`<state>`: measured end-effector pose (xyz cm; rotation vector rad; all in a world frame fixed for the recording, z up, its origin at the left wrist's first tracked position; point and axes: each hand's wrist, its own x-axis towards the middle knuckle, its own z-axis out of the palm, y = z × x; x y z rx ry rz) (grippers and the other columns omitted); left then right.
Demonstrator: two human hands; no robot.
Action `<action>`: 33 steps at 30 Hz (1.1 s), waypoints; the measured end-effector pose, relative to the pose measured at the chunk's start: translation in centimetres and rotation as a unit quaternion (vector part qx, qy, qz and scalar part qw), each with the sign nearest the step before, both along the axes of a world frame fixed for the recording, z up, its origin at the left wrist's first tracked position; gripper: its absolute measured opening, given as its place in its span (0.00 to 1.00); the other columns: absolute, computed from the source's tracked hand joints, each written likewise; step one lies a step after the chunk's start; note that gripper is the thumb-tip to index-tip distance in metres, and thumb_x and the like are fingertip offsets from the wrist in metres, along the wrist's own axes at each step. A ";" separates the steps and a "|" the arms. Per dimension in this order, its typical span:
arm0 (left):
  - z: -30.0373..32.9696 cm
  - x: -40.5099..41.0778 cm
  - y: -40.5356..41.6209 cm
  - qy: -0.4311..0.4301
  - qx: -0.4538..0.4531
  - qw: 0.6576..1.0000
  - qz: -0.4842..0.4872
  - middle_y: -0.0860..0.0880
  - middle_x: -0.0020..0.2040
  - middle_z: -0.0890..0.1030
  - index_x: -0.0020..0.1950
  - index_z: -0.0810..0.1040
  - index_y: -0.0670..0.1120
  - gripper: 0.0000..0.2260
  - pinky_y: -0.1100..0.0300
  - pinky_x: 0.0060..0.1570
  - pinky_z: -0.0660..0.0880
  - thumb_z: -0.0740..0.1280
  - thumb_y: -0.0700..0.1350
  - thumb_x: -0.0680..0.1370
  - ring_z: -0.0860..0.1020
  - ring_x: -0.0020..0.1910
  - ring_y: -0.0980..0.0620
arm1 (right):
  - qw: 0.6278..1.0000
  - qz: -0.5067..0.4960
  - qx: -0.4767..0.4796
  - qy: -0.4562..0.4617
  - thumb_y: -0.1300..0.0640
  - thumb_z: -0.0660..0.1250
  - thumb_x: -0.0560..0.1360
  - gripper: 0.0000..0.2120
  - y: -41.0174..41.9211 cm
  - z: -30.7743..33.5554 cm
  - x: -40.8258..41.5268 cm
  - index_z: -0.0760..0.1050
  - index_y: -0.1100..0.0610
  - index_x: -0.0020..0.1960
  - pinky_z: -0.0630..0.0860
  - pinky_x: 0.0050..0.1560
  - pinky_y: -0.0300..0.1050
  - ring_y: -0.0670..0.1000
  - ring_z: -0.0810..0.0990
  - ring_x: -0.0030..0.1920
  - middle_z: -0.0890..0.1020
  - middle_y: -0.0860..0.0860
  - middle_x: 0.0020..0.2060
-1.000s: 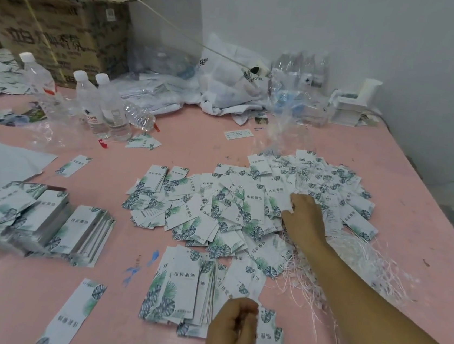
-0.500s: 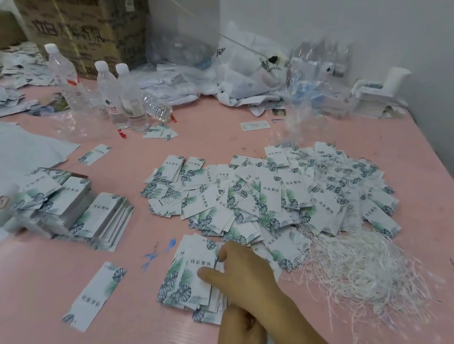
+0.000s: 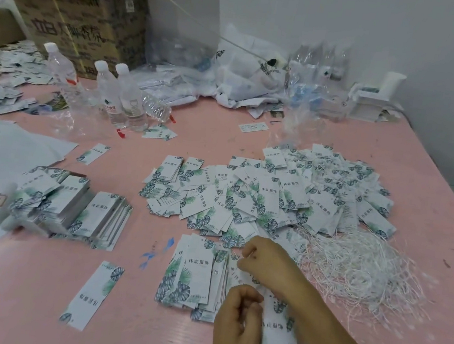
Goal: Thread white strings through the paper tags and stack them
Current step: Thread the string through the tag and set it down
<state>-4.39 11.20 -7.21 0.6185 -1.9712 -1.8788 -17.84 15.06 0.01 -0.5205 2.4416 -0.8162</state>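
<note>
Pink desk (image 3: 337, 133) fills the view against a white wall, and it's laid out like a small production line; loose paper tags (image 3: 260, 192) are fanned out in the middle within easy reach, the tangle of white strings (image 3: 355, 274) sits just to their right beside the working arm, and finished-looking stacks (image 3: 74, 211) are parked off to the left, well apart from the raw supply; that split likely keeps done and undone from mixing. Both hands meet low in the centre over a small overlapping pile of tags (image 3: 195, 270); the right hand (image 3: 269, 264) has its fingers curled and pinched together, apparently on a thin string, though the strand itself is too fine to make out; the left hand (image 3: 240, 320) is curled too, seemingly steadying a tag (image 3: 278, 330) beneath it, but whether it truly grips I cannot tell. Close hands suit fine threading work; water bottles (image 3: 121, 97) and a cardboard box (image 3: 76, 21) stand pushed to the back.
</note>
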 end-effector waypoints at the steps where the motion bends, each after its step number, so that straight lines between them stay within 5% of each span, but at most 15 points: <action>1: -0.1 0.1 -0.1 0.003 0.008 1.000 0.018 0.46 0.33 0.79 0.48 0.79 0.51 0.09 0.55 0.34 0.69 0.63 0.49 0.71 0.73 0.30 0.49 | 1.000 0.022 0.022 -0.001 0.49 0.71 0.71 0.10 1.1 0.4 -0.1 0.73 0.48 0.50 0.75 0.41 0.44 0.46 0.78 0.42 0.77 0.43 0.43; 4: -0.4 0.5 -0.6 0.028 0.029 0.998 0.042 0.44 0.36 0.81 0.52 0.78 0.49 0.12 0.57 0.37 0.74 0.61 0.47 0.71 0.76 0.33 0.50 | 0.988 0.118 0.095 0.004 0.43 0.73 0.64 0.27 5.3 0.5 1.0 0.67 0.44 0.60 0.68 0.39 0.38 0.40 0.71 0.44 0.69 0.38 0.47; 8: -0.6 0.1 -1.0 0.039 0.045 0.996 0.059 0.44 0.39 0.82 0.50 0.78 0.52 0.11 0.64 0.41 0.77 0.60 0.47 0.71 0.80 0.37 0.50 | 0.963 0.213 0.142 0.084 0.33 0.67 0.58 0.48 8.9 -1.8 4.5 0.52 0.41 0.74 0.67 0.50 0.39 0.44 0.65 0.56 0.60 0.40 0.58; 16: -0.3 -0.1 -0.1 0.051 0.032 0.996 0.072 0.48 0.41 0.82 0.50 0.78 0.54 0.11 0.65 0.42 0.75 0.60 0.44 0.71 0.80 0.41 0.51 | 0.976 0.135 0.038 0.164 0.36 0.71 0.67 0.42 6.4 -2.4 1.9 0.59 0.48 0.75 0.68 0.56 0.36 0.43 0.67 0.59 0.63 0.43 0.63; 21: 0.3 -0.2 -0.1 0.038 0.019 0.997 0.068 0.50 0.46 0.83 0.49 0.77 0.56 0.21 0.65 0.49 0.77 0.59 0.29 0.76 0.81 0.48 0.53 | 0.982 0.016 -0.070 0.175 0.47 0.70 0.74 0.27 6.6 -2.6 2.6 0.66 0.48 0.70 0.67 0.52 0.30 0.38 0.70 0.55 0.66 0.40 0.61; 23: 0.4 0.0 -0.3 0.028 0.008 0.998 0.056 0.53 0.49 0.83 0.51 0.77 0.58 0.23 0.66 0.52 0.77 0.59 0.29 0.75 0.81 0.51 0.55 | 0.981 -0.015 -0.060 0.184 0.46 0.69 0.72 0.25 8.2 -3.3 4.0 0.68 0.46 0.68 0.65 0.50 0.28 0.38 0.71 0.57 0.66 0.38 0.57; 27: 0.4 0.7 0.2 0.006 -0.016 1.000 0.014 0.57 0.53 0.82 0.56 0.74 0.59 0.20 0.57 0.54 0.78 0.58 0.39 0.71 0.81 0.54 0.55 | 0.985 0.072 0.028 0.156 0.34 0.64 0.64 0.41 9.8 -3.9 5.8 0.59 0.43 0.74 0.63 0.54 0.30 0.41 0.65 0.59 0.62 0.39 0.58; 30: 0.4 0.7 0.4 -0.011 -0.007 1.000 -0.004 0.57 0.53 0.82 0.55 0.73 0.61 0.21 0.54 0.55 0.77 0.59 0.37 0.71 0.81 0.55 0.54 | 0.986 0.075 0.038 0.146 0.38 0.68 0.68 0.36 9.1 -3.4 5.2 0.61 0.44 0.73 0.67 0.57 0.34 0.42 0.66 0.58 0.63 0.41 0.58; 33: 0.8 0.3 0.3 -0.021 -0.003 1.000 -0.001 0.60 0.53 0.81 0.55 0.74 0.61 0.24 0.67 0.55 0.74 0.60 0.32 0.72 0.79 0.57 0.59 | 0.990 0.051 0.037 0.128 0.43 0.69 0.70 0.26 9.0 -2.9 4.4 0.68 0.45 0.66 0.71 0.53 0.39 0.41 0.70 0.55 0.65 0.41 0.56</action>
